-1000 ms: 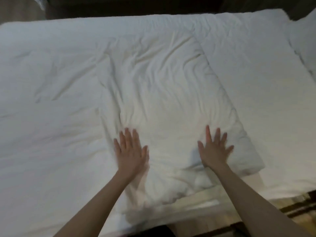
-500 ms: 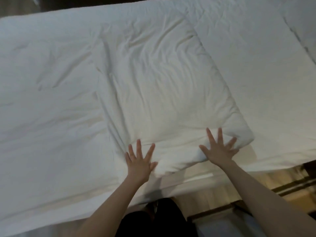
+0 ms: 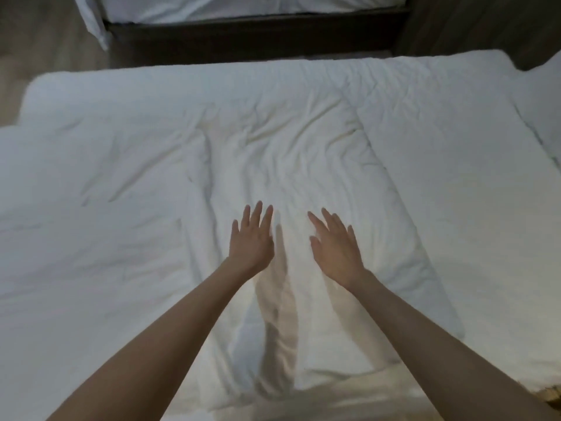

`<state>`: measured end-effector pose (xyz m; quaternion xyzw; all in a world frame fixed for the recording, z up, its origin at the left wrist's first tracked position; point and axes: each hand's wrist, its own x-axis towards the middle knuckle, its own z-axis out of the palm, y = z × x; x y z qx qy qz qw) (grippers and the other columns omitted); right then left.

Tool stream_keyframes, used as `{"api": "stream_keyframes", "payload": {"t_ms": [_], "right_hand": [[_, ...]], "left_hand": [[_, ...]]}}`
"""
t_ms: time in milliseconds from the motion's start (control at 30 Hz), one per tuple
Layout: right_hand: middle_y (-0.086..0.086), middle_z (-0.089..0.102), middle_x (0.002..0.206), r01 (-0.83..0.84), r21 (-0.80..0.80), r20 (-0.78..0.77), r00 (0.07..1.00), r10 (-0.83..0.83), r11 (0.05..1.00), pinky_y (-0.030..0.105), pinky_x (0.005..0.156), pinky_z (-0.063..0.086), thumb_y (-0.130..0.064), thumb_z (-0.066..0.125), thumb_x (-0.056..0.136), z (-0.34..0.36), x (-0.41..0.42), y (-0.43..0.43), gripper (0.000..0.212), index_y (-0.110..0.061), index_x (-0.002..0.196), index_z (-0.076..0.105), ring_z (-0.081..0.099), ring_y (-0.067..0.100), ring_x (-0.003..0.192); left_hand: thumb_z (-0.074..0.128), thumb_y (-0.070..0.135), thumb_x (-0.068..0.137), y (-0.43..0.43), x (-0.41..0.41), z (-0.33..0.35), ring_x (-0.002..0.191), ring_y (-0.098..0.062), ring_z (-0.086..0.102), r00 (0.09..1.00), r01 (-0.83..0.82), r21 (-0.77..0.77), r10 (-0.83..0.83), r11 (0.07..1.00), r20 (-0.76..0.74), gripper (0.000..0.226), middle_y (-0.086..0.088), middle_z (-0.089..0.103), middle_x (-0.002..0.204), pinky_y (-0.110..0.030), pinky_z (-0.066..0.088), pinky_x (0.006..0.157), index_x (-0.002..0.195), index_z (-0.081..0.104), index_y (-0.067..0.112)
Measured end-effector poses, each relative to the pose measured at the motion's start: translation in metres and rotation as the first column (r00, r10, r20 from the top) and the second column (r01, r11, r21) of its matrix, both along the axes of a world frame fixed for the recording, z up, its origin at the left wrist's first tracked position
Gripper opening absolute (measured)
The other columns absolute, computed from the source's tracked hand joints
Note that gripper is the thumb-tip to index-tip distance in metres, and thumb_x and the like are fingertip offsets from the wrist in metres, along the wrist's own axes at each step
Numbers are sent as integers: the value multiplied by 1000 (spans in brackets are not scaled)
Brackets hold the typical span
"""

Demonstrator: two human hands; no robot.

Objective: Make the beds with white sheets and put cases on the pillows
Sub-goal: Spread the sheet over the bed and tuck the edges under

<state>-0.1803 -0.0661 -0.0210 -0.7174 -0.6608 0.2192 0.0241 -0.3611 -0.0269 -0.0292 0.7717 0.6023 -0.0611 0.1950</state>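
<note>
My left hand (image 3: pixel 252 243) and my right hand (image 3: pixel 337 249) reach out side by side over the middle of the creased white rectangular pillow (image 3: pixel 303 153). The fingers of both hands are straight and released, holding nothing. Their shadows fall on the cloth just beneath them, and I cannot tell whether my palms touch it. The pillow lies lengthwise from the near edge toward the far edge of the bed with the wrinkled white sheet (image 3: pixel 91 223), roughly at its centre. Beyond the far edge stands a second bed with a dark wooden frame (image 3: pixel 258 38), and pale wooden floor (image 3: pixel 36 47) shows at far left.
</note>
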Motion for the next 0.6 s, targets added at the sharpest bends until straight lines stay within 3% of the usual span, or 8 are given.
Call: {"api": "stream_keyframes", "payload": {"t_ms": [133, 267, 367, 467, 600], "right_hand": [[-3, 11, 161, -117, 29, -184, 976, 120, 993, 40, 120, 6, -19, 34, 103, -6, -11, 75, 51, -20, 152, 20, 4, 14, 148], [-4, 14, 160, -126, 108, -180, 973, 144, 986, 41, 120, 8, -15, 33, 103, -22, -15, 160, 52, -18, 153, 19, 5, 15, 149], [-3, 8, 161, -133, 68, -69, 988, 137, 989, 45, 119, 6, -18, 31, 103, -38, -10, 200, 54, -19, 154, 12, 2, 18, 149], [-2, -1, 162, -224, 9, 131, 966, 221, 975, 50, 119, 2, -25, 25, 104, -73, -2, 235, 55, -21, 154, 3, -3, 18, 149], [-9, -9, 161, -292, 71, 300, 918, 258, 954, 58, 112, -12, -47, 13, 102, -116, 16, 274, 52, -42, 151, -3, -9, 18, 148]], "left_hand": [[25, 16, 102, 58, 17, -17, 148, -24, -13, 997, -24, -28, 25, 999, 69, 61, -3, -16, 160, -42, 3, 119, 153, -9, 14], [17, 17, 104, 133, 26, -42, 147, -24, -16, 988, -83, -15, 84, 996, 127, 56, -5, -18, 159, -40, -1, 118, 152, -11, 10], [19, 19, 104, 177, 24, -60, 146, -27, -17, 996, -72, 75, 67, 995, 63, 57, -7, -18, 160, -46, 0, 119, 152, -10, 11], [19, 35, 104, 216, 24, -86, 145, -33, -20, 999, -8, 125, 13, 992, -39, 55, -2, -18, 160, -61, -2, 115, 153, -3, 27], [13, 55, 98, 252, 13, -110, 139, -36, -33, 995, 44, 221, -23, 974, -97, 53, 3, -28, 157, -69, -12, 108, 148, -3, 48]]}}
